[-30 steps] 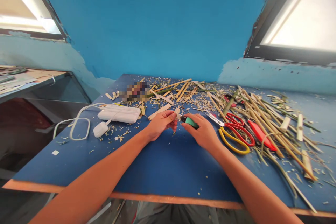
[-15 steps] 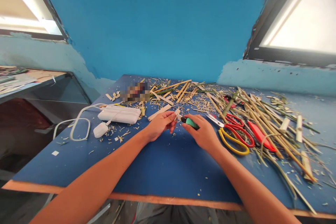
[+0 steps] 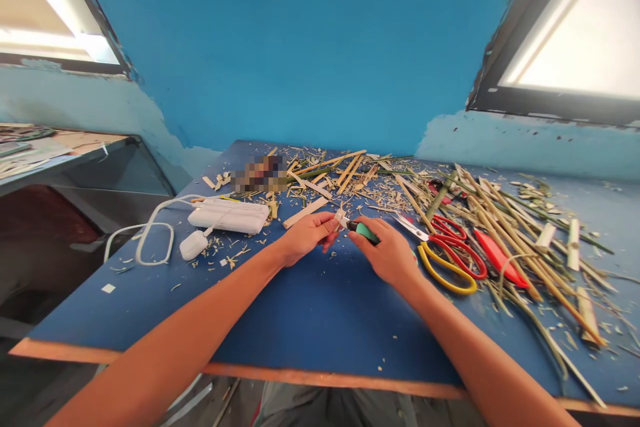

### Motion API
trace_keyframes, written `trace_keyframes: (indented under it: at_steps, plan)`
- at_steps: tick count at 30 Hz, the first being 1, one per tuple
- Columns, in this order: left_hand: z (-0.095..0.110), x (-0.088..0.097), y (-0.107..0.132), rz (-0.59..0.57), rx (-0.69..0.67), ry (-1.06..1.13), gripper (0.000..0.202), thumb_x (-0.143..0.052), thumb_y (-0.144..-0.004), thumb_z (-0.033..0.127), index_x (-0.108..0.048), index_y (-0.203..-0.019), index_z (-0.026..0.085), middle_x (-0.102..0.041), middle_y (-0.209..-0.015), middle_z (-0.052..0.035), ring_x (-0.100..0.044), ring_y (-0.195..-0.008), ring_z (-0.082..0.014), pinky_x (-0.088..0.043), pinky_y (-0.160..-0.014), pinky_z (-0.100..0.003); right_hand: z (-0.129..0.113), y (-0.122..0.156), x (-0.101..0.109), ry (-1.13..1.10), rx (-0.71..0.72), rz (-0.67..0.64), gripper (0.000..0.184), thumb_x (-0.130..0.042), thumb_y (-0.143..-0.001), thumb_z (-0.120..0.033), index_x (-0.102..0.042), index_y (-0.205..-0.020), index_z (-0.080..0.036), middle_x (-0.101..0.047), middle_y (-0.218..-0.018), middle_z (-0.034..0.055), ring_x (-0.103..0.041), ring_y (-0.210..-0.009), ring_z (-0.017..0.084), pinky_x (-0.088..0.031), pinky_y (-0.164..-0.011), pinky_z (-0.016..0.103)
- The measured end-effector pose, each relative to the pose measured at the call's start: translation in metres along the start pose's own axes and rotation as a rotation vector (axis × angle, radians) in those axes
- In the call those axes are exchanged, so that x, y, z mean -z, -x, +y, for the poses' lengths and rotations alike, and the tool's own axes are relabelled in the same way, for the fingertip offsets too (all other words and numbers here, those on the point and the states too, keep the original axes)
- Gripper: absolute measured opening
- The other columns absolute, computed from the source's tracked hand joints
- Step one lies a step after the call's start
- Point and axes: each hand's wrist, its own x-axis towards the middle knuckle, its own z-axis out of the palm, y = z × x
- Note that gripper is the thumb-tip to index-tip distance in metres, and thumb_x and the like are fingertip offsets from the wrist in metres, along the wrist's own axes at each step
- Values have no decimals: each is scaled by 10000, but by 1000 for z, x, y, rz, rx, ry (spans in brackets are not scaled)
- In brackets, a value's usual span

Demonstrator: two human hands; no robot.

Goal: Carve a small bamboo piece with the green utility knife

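Between the fingertips of my left hand is a small pale piece of bamboo, pinched above the middle of the table. Wrapped in my right hand is a knife with a green and black handle. Its front end points left and meets the bamboo piece; the blade is too small to see clearly. Scissors with red handles and a yellow-handled pair lie just right of my right hand.
A white power bank and a white charging case with a cable lie on the left. Bamboo strips and a red plastic tool lie on the right. Shavings cover the back of the blue table.
The knife's front end and the bamboo piece have shifted slightly against each other at my fingertips. Both hands keep their grips. The whole view has moved a little.
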Motion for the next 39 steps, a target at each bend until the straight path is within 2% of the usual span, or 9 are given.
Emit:
trace_keyframes:
  at_steps: [6, 18, 22, 26, 32, 35, 39]
  plan:
    - [-2, -5, 0, 27, -7, -44, 316, -464, -829, 450, -455, -743, 146, -440, -574, 43, -418, -490, -66, -346, -507, -212, -1, 0, -1, 16, -9, 29, 326, -480, -811, -454, -611, -1029, -251, -643, -978, 49, -579, -898, 228, -429, -743, 339]
    - [-6, -17, -1, 159, -68, -136, 287, -470, -829, 415, -466, -739, 143, -430, -534, 52, -409, -455, -64, -354, -483, -205, -3, -3, -8, 9, -22, 70, 335, -455, -822, -446, -615, -1031, -239, -651, -960, 58, -587, -876, 222, -424, -736, 334]
    - [-9, -21, -2, 205, -116, -144, 286, -476, -825, 414, -464, -732, 143, -456, -588, 41, -417, -461, -62, -355, -463, -203, -3, -3, -11, 17, -29, 79, 344, -447, -829, -442, -602, -1052, -230, -645, -984, 60, -580, -909, 230, -423, -762, 348]
    - [-9, -26, 0, 202, -109, 25, 271, -506, -813, 406, -467, -755, 144, -467, -624, 37, -436, -474, -59, -371, -471, -201, -4, -3, -11, 13, 9, 111, 331, -453, -833, -424, -592, -1058, -223, -637, -992, 63, -570, -924, 226, -424, -783, 351]
    - [-8, -27, 4, 87, -8, 430, 242, -547, -802, 379, -468, -774, 152, -450, -640, 37, -424, -458, -50, -378, -444, -192, -6, -3, -11, 24, 77, 144, 317, -458, -838, -409, -577, -1070, -228, -627, -1008, 66, -560, -924, 227, -422, -798, 370]
    - [-8, -26, 5, 51, 31, 497, 223, -556, -802, 358, -487, -791, 146, -447, -633, 35, -428, -455, -47, -383, -439, -187, -4, -4, -10, 20, 105, 157, 333, -463, -836, -424, -569, -1082, -226, -620, -1024, 71, -554, -940, 229, -422, -805, 380]
    - [-6, -25, 6, 67, 12, 479, 222, -550, -807, 357, -498, -794, 141, -459, -644, 26, -455, -476, -55, -406, -457, -194, -1, -5, -9, -19, 117, 141, 343, -476, -828, -436, -566, -1091, -234, -619, -1024, 69, -556, -938, 227, -422, -813, 385]
